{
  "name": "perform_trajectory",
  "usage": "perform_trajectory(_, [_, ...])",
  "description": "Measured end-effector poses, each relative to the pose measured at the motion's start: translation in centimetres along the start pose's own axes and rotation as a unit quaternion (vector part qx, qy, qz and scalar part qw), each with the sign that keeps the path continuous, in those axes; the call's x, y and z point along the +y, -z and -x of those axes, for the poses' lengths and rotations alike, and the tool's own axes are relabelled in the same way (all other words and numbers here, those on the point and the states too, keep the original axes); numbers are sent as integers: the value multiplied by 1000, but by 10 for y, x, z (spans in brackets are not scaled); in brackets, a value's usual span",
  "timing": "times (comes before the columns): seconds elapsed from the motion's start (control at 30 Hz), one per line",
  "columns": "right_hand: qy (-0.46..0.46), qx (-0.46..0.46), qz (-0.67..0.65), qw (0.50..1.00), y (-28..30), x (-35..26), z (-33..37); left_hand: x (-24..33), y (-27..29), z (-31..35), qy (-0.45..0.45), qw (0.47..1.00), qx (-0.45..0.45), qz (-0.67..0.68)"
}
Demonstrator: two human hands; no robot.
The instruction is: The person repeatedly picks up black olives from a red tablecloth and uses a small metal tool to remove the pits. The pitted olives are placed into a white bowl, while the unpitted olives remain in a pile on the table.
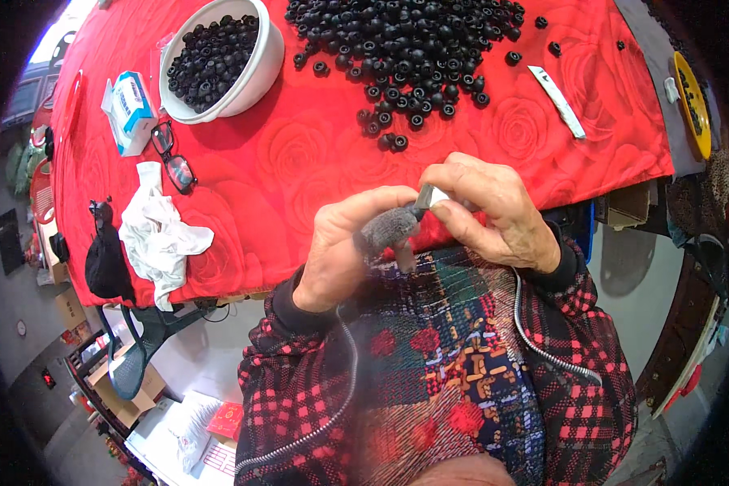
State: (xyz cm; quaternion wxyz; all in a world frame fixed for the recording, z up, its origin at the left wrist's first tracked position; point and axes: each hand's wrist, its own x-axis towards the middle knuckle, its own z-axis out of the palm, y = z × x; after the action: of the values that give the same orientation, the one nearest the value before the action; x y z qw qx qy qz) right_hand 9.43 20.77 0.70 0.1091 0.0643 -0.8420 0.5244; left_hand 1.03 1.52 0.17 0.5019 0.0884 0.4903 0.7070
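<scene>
My right hand (494,215) is closed, thumb and forefinger pinching a small flat grey-and-white piece (433,197), perhaps a blade with a white wrap. Across from it, my left hand (336,235) is closed with its fingertips meeting that piece. A fuzzy grey lump (389,231) covers part of the left fingers, so what they hold cannot be made out. Both hands are over the near edge of the table. Beyond them, a large heap of small round black plastic parts (413,61) with hollow ends lies on the red cloth; a few sit apart, closest to my hands.
On the red rose-patterned tablecloth (300,154) stands a white bowl (259,73) full of similar black parts. Left of it are a blue-and-white box (130,113), glasses (174,158), a white cloth (158,235) and a black pouch (105,259). A white strip packet (557,102) and a yellow tray (702,134) lie right.
</scene>
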Motion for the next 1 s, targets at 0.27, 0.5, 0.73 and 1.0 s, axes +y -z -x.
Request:
perform_trajectory(0.27, [22, 0, -20, 1000, -2, 6, 0, -2, 4, 0, 5, 1000, -16, 18])
perform_trajectory(0.5, [26, -15, -39, 999, -1, 13, -1, -6, 11, 0, 13, 999, -30, 43])
perform_trajectory(0.73, [16, -30, -64, 997, -2, 21, -3, -11, 12, -5, -4, 998, -31, 54])
perform_trajectory(1.0, [68, -108, -113, 985, -17, 30, 6, -8, 19, -22, 26, 988, 29, 147])
